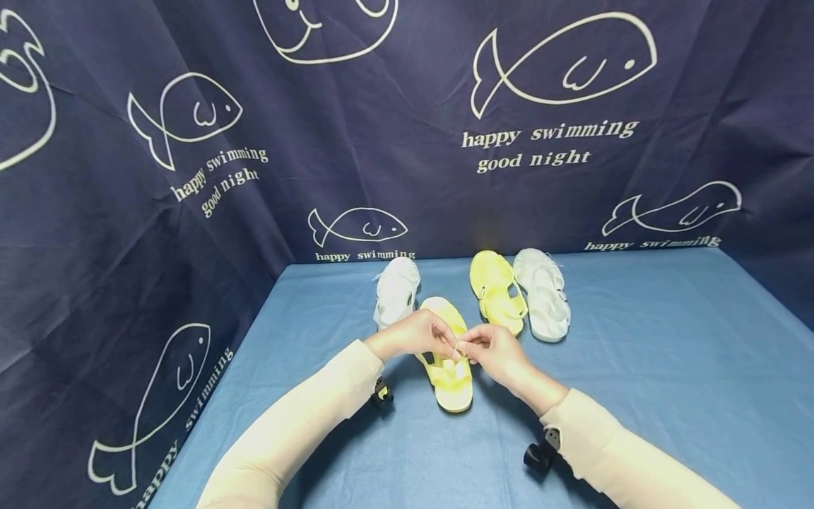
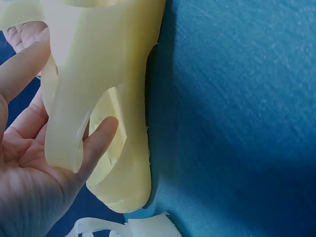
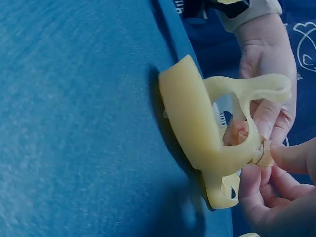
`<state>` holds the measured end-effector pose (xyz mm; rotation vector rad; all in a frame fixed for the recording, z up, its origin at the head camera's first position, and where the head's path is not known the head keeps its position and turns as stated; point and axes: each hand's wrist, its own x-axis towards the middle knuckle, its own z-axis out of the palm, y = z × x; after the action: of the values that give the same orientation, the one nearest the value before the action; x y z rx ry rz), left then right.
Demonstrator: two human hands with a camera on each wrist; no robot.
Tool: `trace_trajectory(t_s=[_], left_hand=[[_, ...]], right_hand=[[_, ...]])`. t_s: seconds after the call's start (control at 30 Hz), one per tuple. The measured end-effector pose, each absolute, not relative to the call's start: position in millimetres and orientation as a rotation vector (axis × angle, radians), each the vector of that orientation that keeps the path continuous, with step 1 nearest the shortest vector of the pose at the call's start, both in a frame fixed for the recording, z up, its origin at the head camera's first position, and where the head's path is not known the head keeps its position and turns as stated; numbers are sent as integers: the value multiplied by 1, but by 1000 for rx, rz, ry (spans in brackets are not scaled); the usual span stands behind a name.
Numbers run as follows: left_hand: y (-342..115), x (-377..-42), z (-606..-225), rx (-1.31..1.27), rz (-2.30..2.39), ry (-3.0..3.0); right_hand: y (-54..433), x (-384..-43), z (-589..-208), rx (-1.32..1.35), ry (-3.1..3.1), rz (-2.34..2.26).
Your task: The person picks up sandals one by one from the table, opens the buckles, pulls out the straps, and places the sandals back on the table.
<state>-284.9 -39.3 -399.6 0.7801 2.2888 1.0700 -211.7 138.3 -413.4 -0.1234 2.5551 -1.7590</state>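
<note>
A yellow sandal rests sole down on the blue table, its toe end away from me. At its upper straps, the fingertips of my left hand and right hand meet. In the right wrist view, my right hand pinches a small strap end between thumb and fingers, and the left hand grips the strap right beside it. The left wrist view shows the left hand reaching around the strap, some of its fingers hidden behind it.
Behind the left hand lies a white sandal. A second yellow sandal and another white one lie side by side to the right. A dark blue curtain with fish drawings hangs along the back and left edges of the table.
</note>
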Motion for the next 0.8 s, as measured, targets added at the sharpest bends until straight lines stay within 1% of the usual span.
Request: trace_trajectory(t_s=[0.2, 0.33, 0.5, 0.8], left_hand=[[-37, -282, -395, 787, 1068, 2296], [-36, -281, -394, 788, 1068, 2286], [-35, -280, -393, 800, 1053, 2272], [-35, -282, -397, 882, 986, 2322]], right_hand=[[139, -210, -411, -249, 2716, -1684], [143, -210, -410, -322, 2670, -1690], [147, -211, -409, -296, 2524, -1765], [152, -211, -399, -279, 2416, -1742]])
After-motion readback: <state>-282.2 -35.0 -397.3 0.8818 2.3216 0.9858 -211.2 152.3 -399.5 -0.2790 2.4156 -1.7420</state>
